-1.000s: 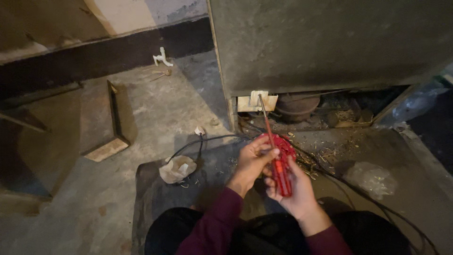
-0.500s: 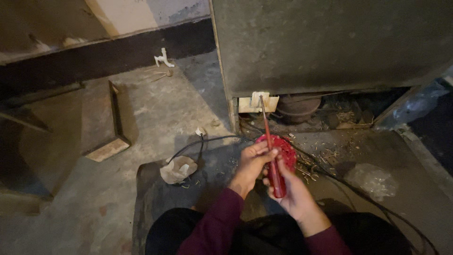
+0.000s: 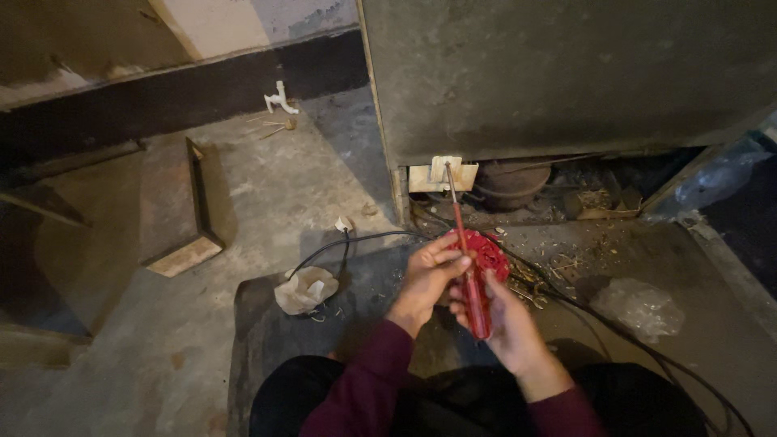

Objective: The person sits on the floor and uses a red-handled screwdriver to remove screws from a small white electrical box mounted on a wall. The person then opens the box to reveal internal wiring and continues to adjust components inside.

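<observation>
Right hand (image 3: 506, 311) grips red screwdriver (image 3: 471, 279); left hand (image 3: 427, 279) steadies it.

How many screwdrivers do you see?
1. The red-handled screwdriver sits between both hands: the right hand grips its handle, the left hand touches the shaft, by a red part. Others may be hidden in the dark.

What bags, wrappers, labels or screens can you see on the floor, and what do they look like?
No labels, signs or screens show.
Crumpled pale wrapper: on the floor beside the dark mat, left of the left hand; whitish, scrunched.
Clear plastic bag: on the floor to the right of the right hand; see-through, crinkled.
Clear plastic sheet: at the right edge by the grey appliance; shiny, bluish.
</observation>
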